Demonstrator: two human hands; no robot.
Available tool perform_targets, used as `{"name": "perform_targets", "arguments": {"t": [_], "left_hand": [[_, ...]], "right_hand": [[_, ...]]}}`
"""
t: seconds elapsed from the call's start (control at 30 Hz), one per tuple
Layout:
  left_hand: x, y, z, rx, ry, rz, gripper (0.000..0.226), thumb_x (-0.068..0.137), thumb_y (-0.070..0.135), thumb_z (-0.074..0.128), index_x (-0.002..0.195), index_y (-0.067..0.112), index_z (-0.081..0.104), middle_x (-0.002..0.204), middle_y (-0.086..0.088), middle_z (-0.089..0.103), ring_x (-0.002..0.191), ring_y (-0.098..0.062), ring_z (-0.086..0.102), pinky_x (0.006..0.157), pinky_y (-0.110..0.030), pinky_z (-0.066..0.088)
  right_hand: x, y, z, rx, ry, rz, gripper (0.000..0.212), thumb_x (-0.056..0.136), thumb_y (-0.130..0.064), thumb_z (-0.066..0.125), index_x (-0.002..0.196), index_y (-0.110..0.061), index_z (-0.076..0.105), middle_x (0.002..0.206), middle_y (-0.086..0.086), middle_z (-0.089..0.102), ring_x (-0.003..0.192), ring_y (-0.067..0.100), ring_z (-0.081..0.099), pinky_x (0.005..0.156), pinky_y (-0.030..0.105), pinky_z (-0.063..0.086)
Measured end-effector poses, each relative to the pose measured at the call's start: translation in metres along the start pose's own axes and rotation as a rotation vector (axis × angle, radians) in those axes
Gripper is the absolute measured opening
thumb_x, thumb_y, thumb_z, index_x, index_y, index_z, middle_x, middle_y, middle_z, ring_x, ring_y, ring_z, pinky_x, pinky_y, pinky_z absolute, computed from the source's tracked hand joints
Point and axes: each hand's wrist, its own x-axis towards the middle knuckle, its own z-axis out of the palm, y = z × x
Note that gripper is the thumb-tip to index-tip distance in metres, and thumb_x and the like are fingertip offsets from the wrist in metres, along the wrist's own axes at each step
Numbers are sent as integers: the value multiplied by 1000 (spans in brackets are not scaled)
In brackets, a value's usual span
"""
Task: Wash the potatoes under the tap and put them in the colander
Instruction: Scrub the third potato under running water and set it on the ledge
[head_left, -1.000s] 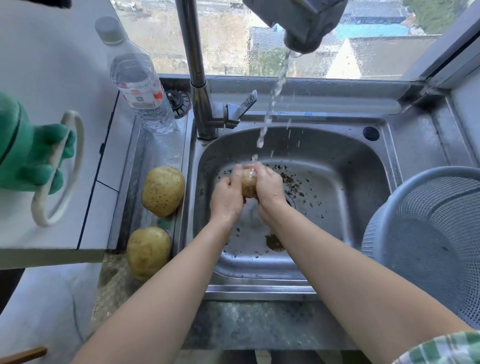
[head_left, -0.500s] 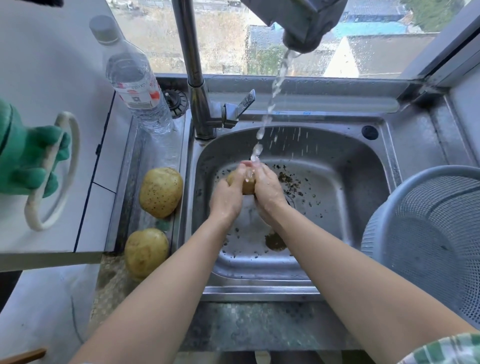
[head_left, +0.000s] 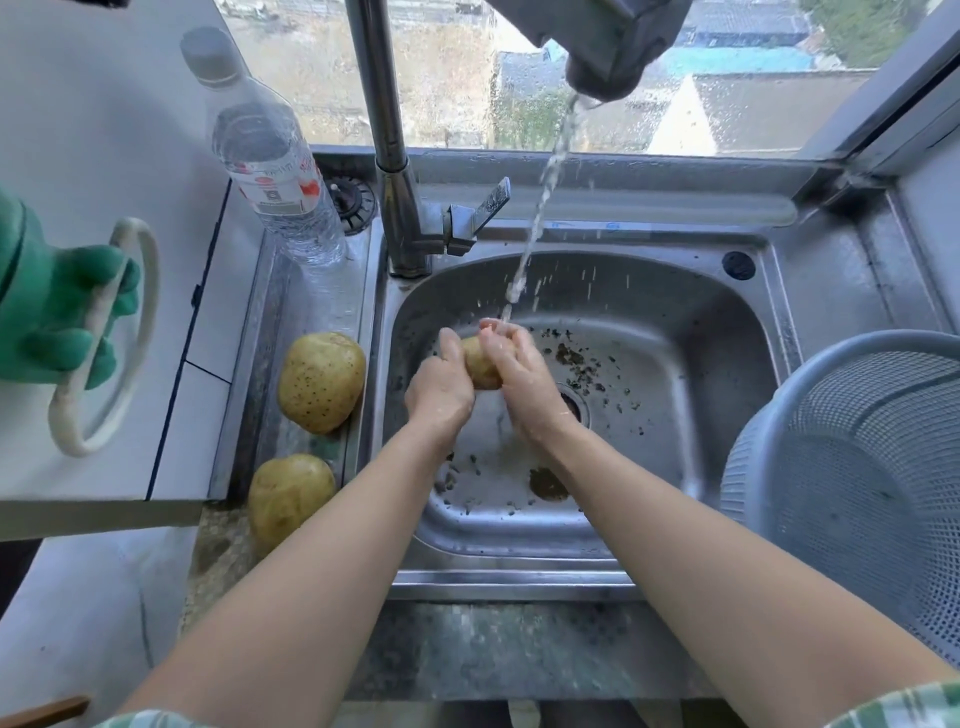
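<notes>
A small yellow potato (head_left: 480, 364) is held between my left hand (head_left: 441, 392) and my right hand (head_left: 522, 379) over the steel sink (head_left: 675, 332). Water from the tap (head_left: 400, 208) streams down onto my fingers and the potato. Both hands wrap it, so most of it is hidden. Two larger potatoes lie on the ledge left of the sink, one further back (head_left: 321, 382) and one nearer (head_left: 291, 493). A grey colander (head_left: 857, 467) stands at the right of the sink and I see nothing inside it.
Dirt specks lie around the sink drain (head_left: 574, 402). A plastic water bottle (head_left: 275, 171) stands at the back left beside the tap. Green gloves (head_left: 47, 312) hang on a white ring at the far left. A window runs behind the sink.
My hands have turned the potato a little under the stream. The potato shows more between my palms than half a second ago. The rest has stayed put.
</notes>
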Motion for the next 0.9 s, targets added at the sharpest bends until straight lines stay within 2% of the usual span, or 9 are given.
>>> {"name": "perform_targets", "arguments": {"t": [0.1,0.23,0.3,0.37,0.47,0.6,0.73,0.8,0.9], "left_hand": [[1,0,-4,76,-3,-10,98,91,67,-2,116,4,69,114,-24,69,113,-40,62,102,-51,46],[-12,-3,1,116,-77,127,113,77,85,3,108,2,73,104,-25,71,102,-44,64,96,-51,50],[-15,-1,4,28,-64,171,108,75,87,17,106,-1,70,105,-29,69,102,-49,63,92,-55,50],[-12,-1,5,-12,18,177,94,85,79,17,106,6,72,102,-24,72,101,-44,65,94,-51,51],[-5,-4,2,-2,92,98,90,97,64,6,110,2,70,105,-22,72,102,-38,65,98,-47,48],[-4,-11,1,58,92,85,97,97,62,0,108,-3,71,105,-23,72,103,-38,65,98,-46,47],[-15,-11,5,-3,17,232,92,82,83,15,115,10,62,105,-15,71,98,-36,66,93,-52,51],[-15,-6,5,-130,-7,233,81,77,82,29,113,15,56,106,-20,68,89,-37,65,90,-58,50],[-8,0,1,-212,24,93,75,78,76,20,104,20,61,90,-18,67,82,-39,65,85,-56,53]], "right_hand": [[0,0,-4,-51,-14,-68,35,91,-26,66,119,-9,54,103,9,61,87,16,63,69,21,55],[10,-4,3,-93,213,28,37,96,-52,49,84,-18,57,84,4,65,79,23,64,74,39,56],[13,-3,4,-84,209,46,37,99,-52,40,92,-20,59,94,5,67,90,23,66,83,39,56],[10,-5,3,-56,111,43,34,105,-40,34,116,-17,55,104,2,61,88,11,60,75,22,50],[3,-3,-8,8,-91,28,43,100,-29,49,141,-19,40,120,6,55,92,7,56,67,12,45],[-3,0,-7,-24,-67,-24,40,88,-31,67,121,-19,50,111,8,61,89,11,61,63,13,48],[-1,-6,2,-25,176,52,25,104,-32,40,103,-13,57,89,1,63,74,8,60,58,16,47],[2,-2,3,38,182,83,30,106,-30,32,107,-14,58,96,6,63,80,12,60,61,20,48],[0,2,3,202,47,55,29,104,-17,30,122,-15,52,108,9,58,89,16,58,70,23,50]]}}
